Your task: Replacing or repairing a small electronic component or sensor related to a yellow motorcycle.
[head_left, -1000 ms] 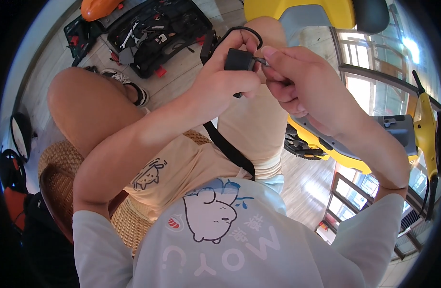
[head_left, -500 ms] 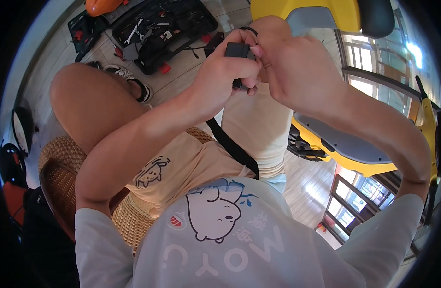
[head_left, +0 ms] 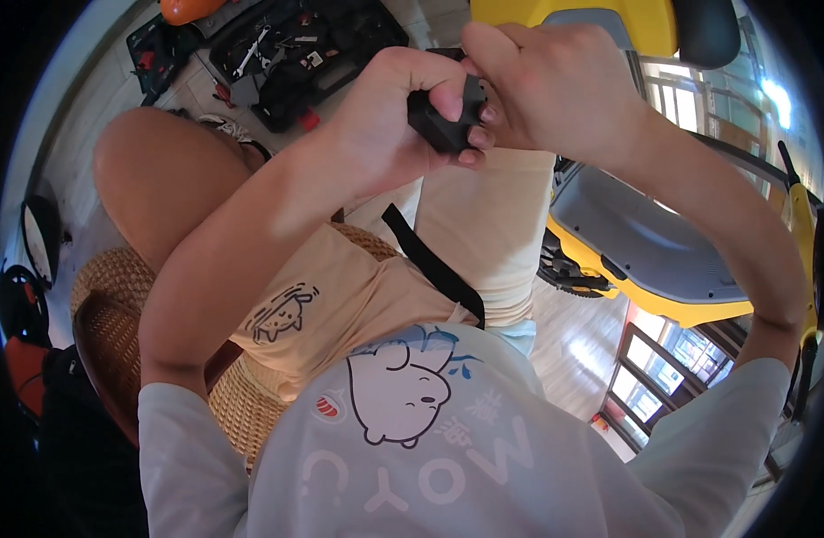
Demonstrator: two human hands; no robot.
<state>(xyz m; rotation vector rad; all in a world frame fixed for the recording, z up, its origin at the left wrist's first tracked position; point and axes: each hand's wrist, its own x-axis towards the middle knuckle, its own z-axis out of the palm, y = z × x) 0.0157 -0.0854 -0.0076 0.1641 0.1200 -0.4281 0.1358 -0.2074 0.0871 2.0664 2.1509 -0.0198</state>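
In front of my knees I hold a small black block-shaped part (head_left: 439,125) with faceted edges. My left hand (head_left: 385,112) is wrapped round it, the thumb pressed on its top face. Close against its right side is my right hand (head_left: 560,90), closed, with the back of the hand hiding most of its grip. Fingertips show under the block's right end. Whatever the right fingers pinch cannot be made out. A black strap (head_left: 434,269) lies across my lap below the hands.
An open black toolbox (head_left: 340,85) with wrenches and other tools lies on the floor at far left, an orange rounded object (head_left: 189,11) beyond it. Yellow and grey vehicle bodywork (head_left: 645,238) stands on the right. I sit on a woven wicker seat (head_left: 241,412).
Both hands have risen slightly, and the left has rolled over. The block is now tilted with a different face showing. A dark loop seen above the hands earlier is now hidden.
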